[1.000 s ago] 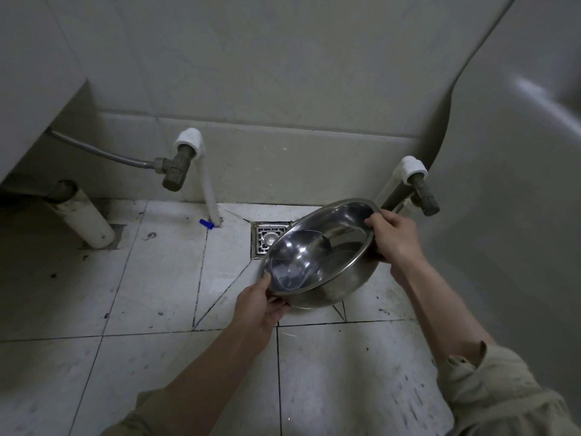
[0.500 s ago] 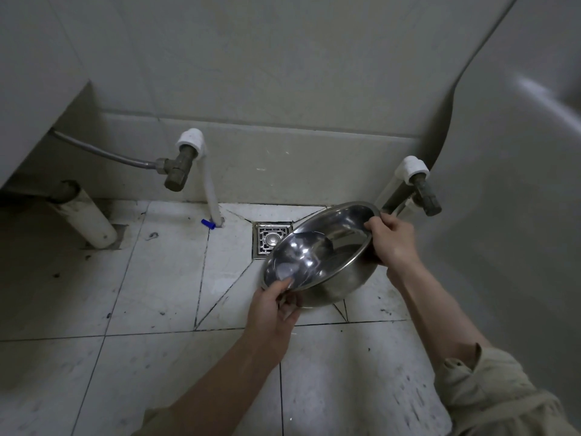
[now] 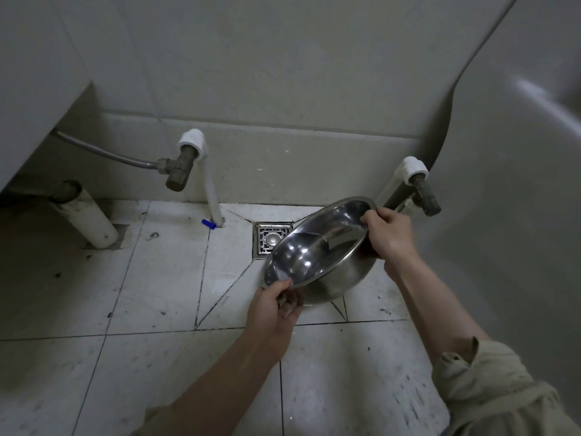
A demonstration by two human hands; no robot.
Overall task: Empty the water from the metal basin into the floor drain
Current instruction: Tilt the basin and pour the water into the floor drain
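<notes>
From the head view, the metal basin is held in the air above the tiled floor, its low edge overlapping the right side of the square floor drain. It is tilted, with the far right rim high and the near left rim low. The left hand grips the near rim, thumb on the lip and fingers curled beneath; the right hand clasps the far rim. Open floor spreads to the left and toward the viewer. The wall closes the back, and a large pale fixture crowds the right side, with a dull valve just beyond the right hand. The basin is round, shallow and mirror-bright; the drain grate is patterned metal, and the tiles are white, scuffed and dark-jointed. Whether water is in the basin cannot be told. Since a second ago the left hand has slid rightward under the rim, while the basin has barely shifted.
</notes>
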